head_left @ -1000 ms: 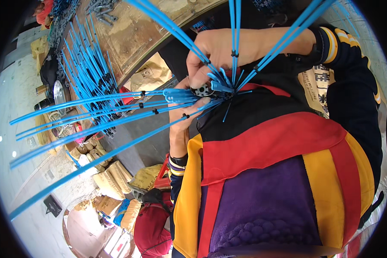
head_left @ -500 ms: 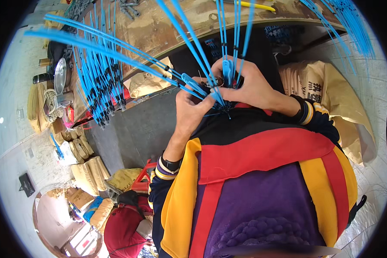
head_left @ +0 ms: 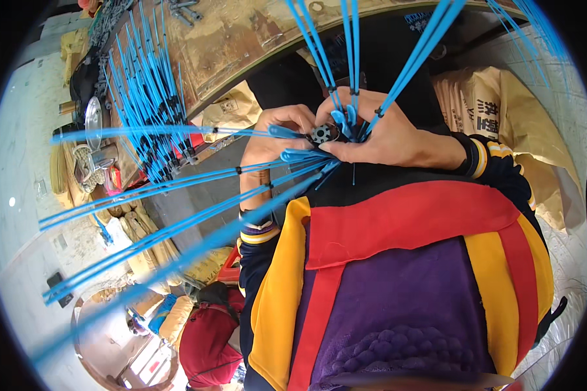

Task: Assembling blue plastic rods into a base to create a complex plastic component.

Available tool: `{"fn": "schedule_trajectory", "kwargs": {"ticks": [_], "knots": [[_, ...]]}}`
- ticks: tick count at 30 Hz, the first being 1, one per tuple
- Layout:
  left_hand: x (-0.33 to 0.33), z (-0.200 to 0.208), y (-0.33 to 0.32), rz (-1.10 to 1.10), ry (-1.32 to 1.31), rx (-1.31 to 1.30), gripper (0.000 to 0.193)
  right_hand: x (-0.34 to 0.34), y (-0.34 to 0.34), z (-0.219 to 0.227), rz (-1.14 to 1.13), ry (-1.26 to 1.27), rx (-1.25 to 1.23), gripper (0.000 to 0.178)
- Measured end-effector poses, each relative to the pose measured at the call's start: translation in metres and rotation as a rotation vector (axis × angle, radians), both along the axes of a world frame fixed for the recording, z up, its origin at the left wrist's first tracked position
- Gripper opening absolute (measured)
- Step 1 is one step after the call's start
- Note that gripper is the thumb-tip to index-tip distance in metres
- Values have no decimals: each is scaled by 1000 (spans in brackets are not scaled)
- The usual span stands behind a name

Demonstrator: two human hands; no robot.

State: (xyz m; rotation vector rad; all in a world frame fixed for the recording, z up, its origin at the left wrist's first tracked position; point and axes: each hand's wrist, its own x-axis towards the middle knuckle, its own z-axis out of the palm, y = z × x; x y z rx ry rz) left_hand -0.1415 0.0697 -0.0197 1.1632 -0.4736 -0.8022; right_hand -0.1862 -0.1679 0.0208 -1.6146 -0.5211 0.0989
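Observation:
In front of my chest, a small dark notched hub (head_left: 321,133) faces up, with paired thin blue rods fanning out around it. My right hand (head_left: 385,137) is closed round the hub's right side and the rods there, its thumb at the hub's lower edge. My left hand (head_left: 274,135) pinches the flat blue end (head_left: 285,132) of one rod pair just left of the hub. Several blue rods (head_left: 202,189) stretch out to the left below that hand, and others (head_left: 351,52) point away from me. Black bands sit on the rods. The far side of the hub is hidden by fingers.
A worn wooden bench (head_left: 241,39) curves across the far side. On its left lies a heap of blue rods with black joints (head_left: 147,98); more blue rods (head_left: 535,26) hang at the far right. Large brown paper sacks (head_left: 502,111) stand at the right.
Several rods have swung to the left and toward me. The hub's notched face now shows between my hands. My left hand has shifted left and pinches a rod end beside it.

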Motion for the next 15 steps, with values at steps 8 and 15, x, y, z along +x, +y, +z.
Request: {"fn": "schedule_trajectory", "kwargs": {"ticks": [8, 15], "knots": [[-4, 0, -5, 188, -62, 35, 20, 2, -1, -2, -50, 49, -25, 28], [-13, 9, -5, 202, 145, 98, 23, 13, -8, -2, 87, 84, -3, 29]]}}
